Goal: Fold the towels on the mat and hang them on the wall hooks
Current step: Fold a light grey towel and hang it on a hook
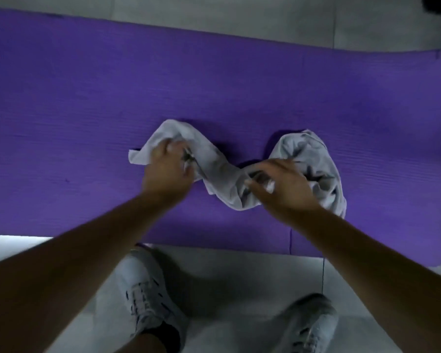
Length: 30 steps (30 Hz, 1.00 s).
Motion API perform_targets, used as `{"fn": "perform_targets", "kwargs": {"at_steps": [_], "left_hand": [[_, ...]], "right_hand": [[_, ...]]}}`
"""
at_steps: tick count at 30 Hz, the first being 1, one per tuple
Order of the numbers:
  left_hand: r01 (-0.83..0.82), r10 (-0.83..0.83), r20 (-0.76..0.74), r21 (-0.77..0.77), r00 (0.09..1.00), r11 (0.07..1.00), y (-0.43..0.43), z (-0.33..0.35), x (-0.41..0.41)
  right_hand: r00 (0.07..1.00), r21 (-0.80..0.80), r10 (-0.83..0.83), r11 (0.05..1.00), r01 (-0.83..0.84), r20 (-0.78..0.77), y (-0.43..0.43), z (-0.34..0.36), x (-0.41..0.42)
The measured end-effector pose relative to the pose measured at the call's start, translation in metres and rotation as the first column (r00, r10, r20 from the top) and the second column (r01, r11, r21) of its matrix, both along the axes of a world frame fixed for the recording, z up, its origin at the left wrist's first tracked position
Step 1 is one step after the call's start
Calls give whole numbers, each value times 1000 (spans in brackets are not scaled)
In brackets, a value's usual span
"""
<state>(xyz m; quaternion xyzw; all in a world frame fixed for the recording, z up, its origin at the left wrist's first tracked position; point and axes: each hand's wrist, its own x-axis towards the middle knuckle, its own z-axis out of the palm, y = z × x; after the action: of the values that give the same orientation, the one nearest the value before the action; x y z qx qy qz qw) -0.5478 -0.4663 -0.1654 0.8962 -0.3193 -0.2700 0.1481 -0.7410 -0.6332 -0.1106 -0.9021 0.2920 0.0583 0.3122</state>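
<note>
One purple mat [87, 98], foam-like, finely ribbed, with a rounded corner at right; its long axis runs left-right over pale grey floor tiles [239, 273]. One light grey towel [219, 171] lies on the mat near its middle. It is soft cloth, crumpled and twisted into a wavy rope shape, long axis left-right, parallel to the mat. Its left end is narrow, with a loose corner pointing left; its right end is bunched into a rounded heap with dark creases. Left hand [167, 169] grips the towel's left part, fingers curled into the cloth. Right hand [283, 186] pinches a fold mid-right, slightly blurred. Left shoe [143, 289] and right shoe [308, 324], pale and laced, stand on the tiles by the mat's near edge.
</note>
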Motion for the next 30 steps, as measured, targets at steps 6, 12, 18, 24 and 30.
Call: {"fn": "perform_targets", "kwargs": {"at_steps": [6,12,18,24,30], "left_hand": [[139,-144,-59,-88,988,986,-4,-24,62],[513,-510,74,-13,857,858,-66,-17,28],[517,-529,53,146,847,843,-121,-13,-11],[-34,-118,-590,-239,799,970,-154,3,-60],[-265,-201,-887,-329,416,906,-162,53,-52]], "right_hand": [[958,214,176,969,-126,-229,-10,-59,36],[962,-185,-254,954,234,-95,-104,-70,8],[844,-39,-273,957,288,-462,-156,-67,-17],[945,254,-245,920,297,-216,-154,-24,-23],[945,548,-316,807,219,88,-135,51,-7]]}}
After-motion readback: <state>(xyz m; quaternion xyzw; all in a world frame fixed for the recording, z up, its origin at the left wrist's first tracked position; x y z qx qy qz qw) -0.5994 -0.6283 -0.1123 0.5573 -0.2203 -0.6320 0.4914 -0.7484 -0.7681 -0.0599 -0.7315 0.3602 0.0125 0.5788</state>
